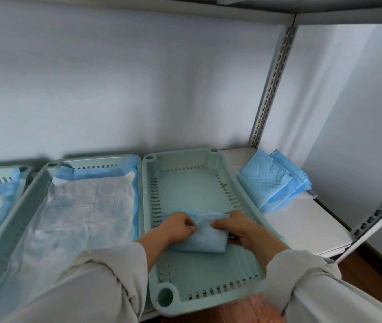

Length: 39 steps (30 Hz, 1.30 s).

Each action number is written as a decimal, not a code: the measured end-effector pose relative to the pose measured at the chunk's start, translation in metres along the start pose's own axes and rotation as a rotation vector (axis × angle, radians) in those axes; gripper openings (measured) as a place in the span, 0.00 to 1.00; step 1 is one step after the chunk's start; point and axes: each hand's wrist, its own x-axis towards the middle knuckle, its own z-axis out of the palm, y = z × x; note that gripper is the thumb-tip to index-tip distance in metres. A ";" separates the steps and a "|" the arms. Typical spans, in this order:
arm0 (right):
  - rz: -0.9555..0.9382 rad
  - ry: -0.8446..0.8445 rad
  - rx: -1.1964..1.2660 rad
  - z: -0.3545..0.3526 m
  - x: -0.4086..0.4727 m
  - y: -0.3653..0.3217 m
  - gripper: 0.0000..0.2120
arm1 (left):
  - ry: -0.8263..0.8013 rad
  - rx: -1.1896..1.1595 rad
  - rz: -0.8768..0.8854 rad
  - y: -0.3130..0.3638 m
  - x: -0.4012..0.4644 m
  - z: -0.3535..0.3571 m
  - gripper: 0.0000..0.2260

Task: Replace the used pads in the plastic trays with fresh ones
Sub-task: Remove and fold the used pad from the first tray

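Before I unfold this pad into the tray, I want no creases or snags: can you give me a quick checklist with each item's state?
1. Both hands grip the folded pad: ok, left hand and right hand pinch its top edge.
2. Right-hand tray holds no old pad: ok, floor bare.
3. Pad lies inside the tray walls: ok.
4. Tray fully on the shelf: not ok, near corner overhangs the edge.
5. Spare pads within reach: ok, stacked right of the tray.
6. Pad's absorbent side facing up: cannot tell.

Loose pale grey sleeves, pushed up forearms; hands bare.
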 end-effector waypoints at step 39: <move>-0.514 -0.179 -0.503 0.084 -0.148 -0.052 0.21 | 0.127 -0.463 -0.193 -0.025 -0.189 -0.077 0.20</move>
